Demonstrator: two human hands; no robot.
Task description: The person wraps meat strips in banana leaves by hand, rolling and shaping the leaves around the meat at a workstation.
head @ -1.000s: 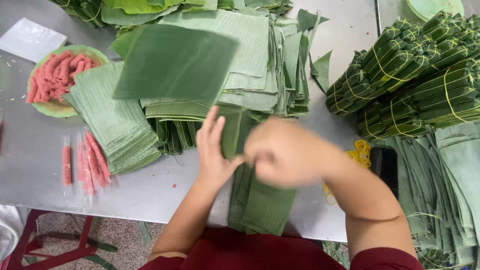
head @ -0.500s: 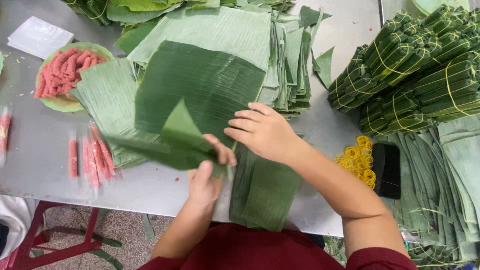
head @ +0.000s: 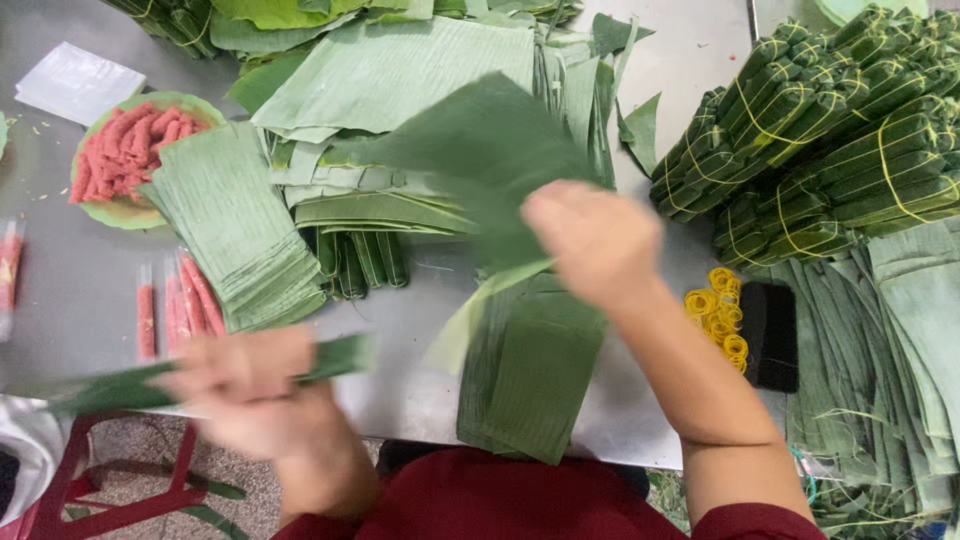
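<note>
Green banana leaf is splitting between two hands at a steel table [head: 60, 290] heaped with leaf stacks [head: 400, 90]. Half a second ago the hands were meeting over one whole sheet at centre frame; now they are pulling apart. The right hand [head: 595, 245], at centre, is lifting the broad leaf piece [head: 490, 150], fingers closed on its lower edge. The left hand [head: 250, 385], blurred at lower left, is drawing away a narrow strip [head: 120, 388], fingers seemingly curled around it, though the blur is hiding the exact grip. The tear appears to be trimming the sheet to size.

A pile of cut rectangles [head: 530, 370] is lying at the table's near edge, below the right hand. Tied leaf bundles [head: 830, 130] are filling the upper right. A plate of pink meat [head: 125, 155] is sitting at upper left, and yellow rubber bands [head: 720, 315] are lying right of the forearm.
</note>
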